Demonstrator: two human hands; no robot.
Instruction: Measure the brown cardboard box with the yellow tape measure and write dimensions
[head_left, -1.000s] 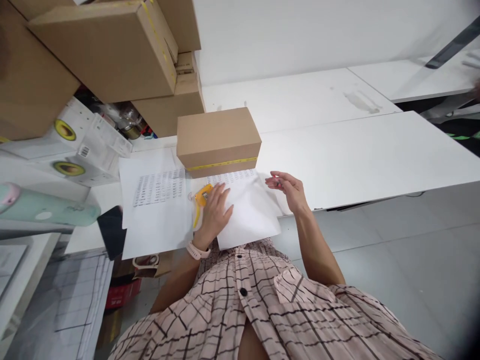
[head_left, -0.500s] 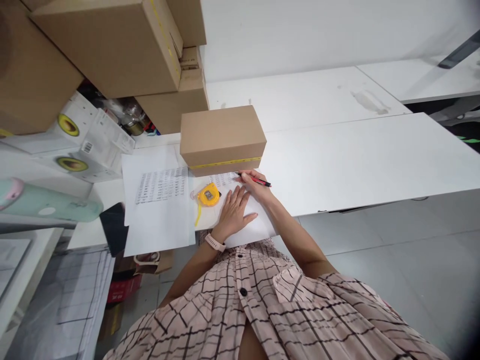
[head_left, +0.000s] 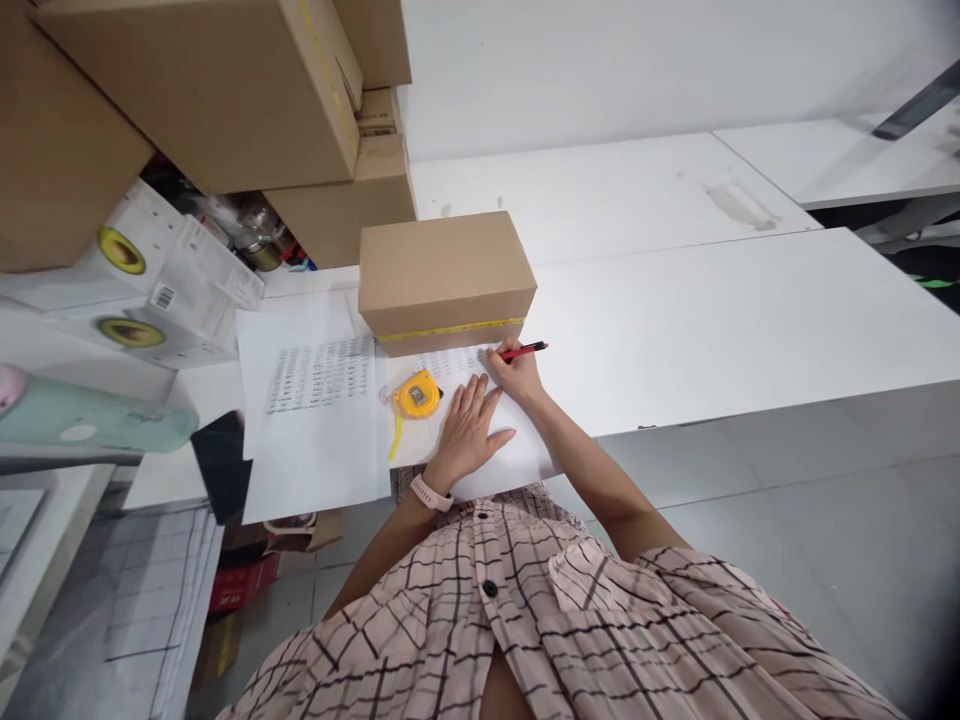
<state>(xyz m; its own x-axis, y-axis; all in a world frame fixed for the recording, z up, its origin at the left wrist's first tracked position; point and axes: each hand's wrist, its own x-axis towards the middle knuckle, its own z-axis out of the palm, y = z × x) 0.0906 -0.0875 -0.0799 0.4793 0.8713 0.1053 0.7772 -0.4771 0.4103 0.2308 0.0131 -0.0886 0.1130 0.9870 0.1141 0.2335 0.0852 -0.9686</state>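
Note:
My right hand [head_left: 517, 372] is closed around a red and black pen [head_left: 527, 350], its tip hidden behind my fingers at the upper right of a written sheet of paper [head_left: 510, 455]. Flat on that same sheet lies my left hand [head_left: 469, 425], fingers stretched out and holding nothing. A yellow tape measure [head_left: 417, 395] rests just left of my left fingers, with a short length of its yellow tape out. Behind both hands sits a closed brown cardboard box [head_left: 448, 270] with a yellow strip along its front, covering the sheet's far edge.
More paper sheets [head_left: 315, 455] with rows of handwriting lie to the left. Beyond them are a dark flat object [head_left: 220, 465], a mint-green bottle [head_left: 105, 410] and white avocado-print boxes [head_left: 150, 300]. Large cardboard boxes [head_left: 202, 100] are stacked at the back left. The white table [head_left: 675, 310] stretches right.
My right hand has shifted slightly right along the sheet with the pen, which now lies at a different tilt. My left hand stays flat in place. The view has shifted slightly.

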